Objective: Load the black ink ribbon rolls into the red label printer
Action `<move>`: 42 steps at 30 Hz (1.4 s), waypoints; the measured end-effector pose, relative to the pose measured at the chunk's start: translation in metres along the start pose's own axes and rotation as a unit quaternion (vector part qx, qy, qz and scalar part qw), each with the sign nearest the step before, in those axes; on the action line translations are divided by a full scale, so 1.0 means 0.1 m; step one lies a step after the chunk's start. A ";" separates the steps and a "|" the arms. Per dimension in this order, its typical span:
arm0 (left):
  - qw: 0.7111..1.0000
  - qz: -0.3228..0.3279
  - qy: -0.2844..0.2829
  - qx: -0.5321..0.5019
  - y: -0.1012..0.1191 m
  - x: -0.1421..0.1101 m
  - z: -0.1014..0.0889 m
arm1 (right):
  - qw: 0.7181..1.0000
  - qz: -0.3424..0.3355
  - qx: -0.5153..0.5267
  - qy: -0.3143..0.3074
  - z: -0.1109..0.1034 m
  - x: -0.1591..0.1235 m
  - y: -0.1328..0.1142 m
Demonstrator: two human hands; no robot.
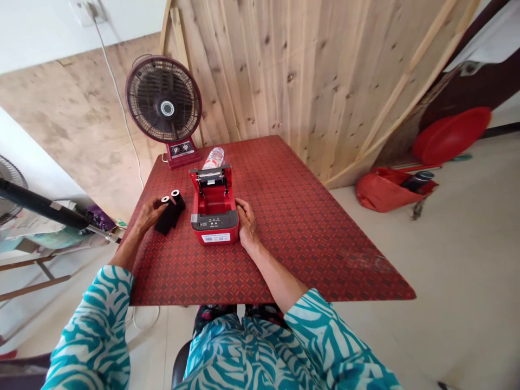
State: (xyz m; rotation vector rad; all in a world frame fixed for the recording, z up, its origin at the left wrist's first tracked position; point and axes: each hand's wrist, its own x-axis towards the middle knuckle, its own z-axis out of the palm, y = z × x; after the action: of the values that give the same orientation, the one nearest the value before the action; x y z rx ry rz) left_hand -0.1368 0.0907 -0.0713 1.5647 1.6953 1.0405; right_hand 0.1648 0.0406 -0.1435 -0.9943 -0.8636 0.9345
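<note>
A red and black receipt printer (215,236) stands on the table with its lid (213,176) raised, showing a red hollow inside. My right hand (247,223) is curved round the printer's right side, gripping it. To its left are two black rolls with white-ringed ends, side by side: a nearer roll (165,219) and a second roll (179,205). The fingers of my left hand (149,213) close on the upper end of the nearer roll. Behind the printer lies a clear plastic bottle (215,157), partly covered by the lid.
The table (292,249) has a red patterned cover. A dark red fan (164,103) stands at its back left corner, before a wooden board (276,70). A white cord (122,100) hangs to the left. On the floor at right sits a red bag (377,189) beside a red basin (453,135).
</note>
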 end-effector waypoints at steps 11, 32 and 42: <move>0.939 0.293 -0.132 0.124 1.16 -0.48 0.21 | 1.000 0.006 -0.009 -0.003 0.00 0.01 0.03; 0.843 0.260 -0.342 0.324 1.41 -0.10 0.91 | 1.000 0.014 -0.023 -0.004 0.04 0.02 -0.04; 0.927 0.226 -0.251 0.163 1.01 -0.62 0.43 | 0.999 0.038 -0.011 0.001 0.02 -0.01 -0.14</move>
State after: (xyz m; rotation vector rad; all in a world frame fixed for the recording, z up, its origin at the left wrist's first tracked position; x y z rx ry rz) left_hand -0.0402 0.0352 -0.0121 2.2787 1.2149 0.4868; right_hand 0.1656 0.0363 -0.1298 -1.0530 -0.8406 0.9903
